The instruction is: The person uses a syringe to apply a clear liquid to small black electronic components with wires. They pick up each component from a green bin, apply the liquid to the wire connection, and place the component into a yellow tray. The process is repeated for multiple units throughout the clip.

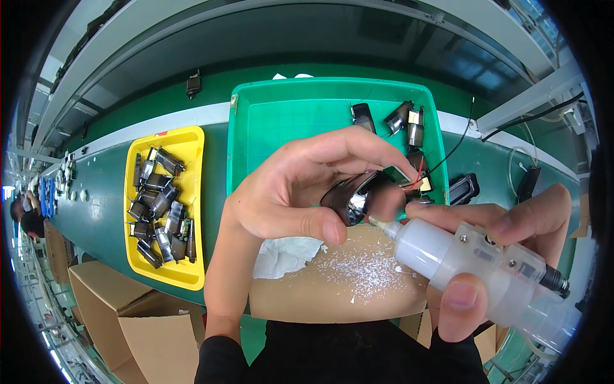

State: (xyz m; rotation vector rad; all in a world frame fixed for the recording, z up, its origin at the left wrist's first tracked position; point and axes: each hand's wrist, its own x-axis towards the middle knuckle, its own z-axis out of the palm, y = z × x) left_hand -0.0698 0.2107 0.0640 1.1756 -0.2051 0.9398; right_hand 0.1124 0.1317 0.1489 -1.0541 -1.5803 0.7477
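My left hand is closed around a glossy dark curved housing, thumb in front and fingers behind. Thin red and black wires show beside the housing's right end, and part of its face is blurred. In my right hand is a translucent white dispensing syringe with a clear block clamped on its barrel. Fingers lie along the top of the syringe and the thumb presses from below. Its narrow tip points left, right at the housing's lower edge; whether they touch I cannot tell.
Behind my hands stands a green tray with several dark parts on its right side. Left of it, a yellow tray holds several similar parts. White crumbs and crumpled white paper lie on a cardboard sheet. An open carton sits lower left.
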